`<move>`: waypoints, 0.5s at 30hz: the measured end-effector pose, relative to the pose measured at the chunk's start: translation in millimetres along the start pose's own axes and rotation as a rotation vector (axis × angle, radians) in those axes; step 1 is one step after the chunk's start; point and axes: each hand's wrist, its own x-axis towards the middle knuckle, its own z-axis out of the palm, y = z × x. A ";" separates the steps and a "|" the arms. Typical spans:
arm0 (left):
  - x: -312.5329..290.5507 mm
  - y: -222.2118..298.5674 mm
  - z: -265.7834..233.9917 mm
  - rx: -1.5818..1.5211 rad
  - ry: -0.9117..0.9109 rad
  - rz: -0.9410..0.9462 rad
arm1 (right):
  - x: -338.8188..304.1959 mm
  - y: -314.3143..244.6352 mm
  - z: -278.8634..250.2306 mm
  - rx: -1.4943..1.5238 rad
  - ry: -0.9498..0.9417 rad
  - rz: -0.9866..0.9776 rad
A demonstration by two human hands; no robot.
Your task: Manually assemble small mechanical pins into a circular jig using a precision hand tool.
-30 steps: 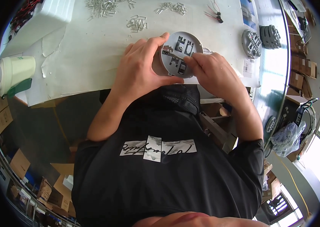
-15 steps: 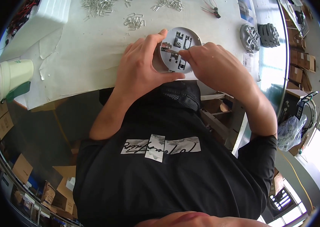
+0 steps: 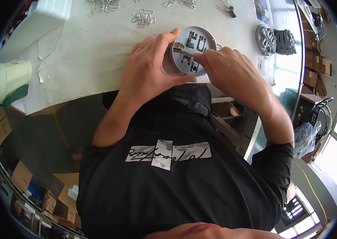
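Note:
A round grey plastic plate (image 3: 197, 36) with dark rectangular slots sits at the table's near edge, tilted slightly toward me. My left hand (image 3: 149, 63) grips its left side, forefinger at the upper rim and thumb along the lower rim. Pinched between thumb and fingers of my right hand (image 3: 227, 71) is a slim metal tool (image 3: 185, 53), which looks like tweezers. Its tip reaches left across the plate to a slot on the left side, where a small reddish-brown bit shows. My right fingers hide the tool's rear part.
Piles of U-shaped metal clips (image 3: 143, 18) lie beyond my left hand. A small black connector with wires (image 3: 232, 13) is at the far right. Similar grey plates (image 3: 265, 40) stand stacked on the right. A pale green cup (image 3: 12, 81) stands at the left edge, below a white box (image 3: 49, 18).
The plate and both hands appear slightly farther right in the picture. The tool's tip stays at the same left slot, and both grips are unchanged.

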 end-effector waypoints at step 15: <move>6.5 -23.9 -7.6 -0.429 -0.105 -0.184 | -19.8 0.9 66.8 0.264 0.606 -0.225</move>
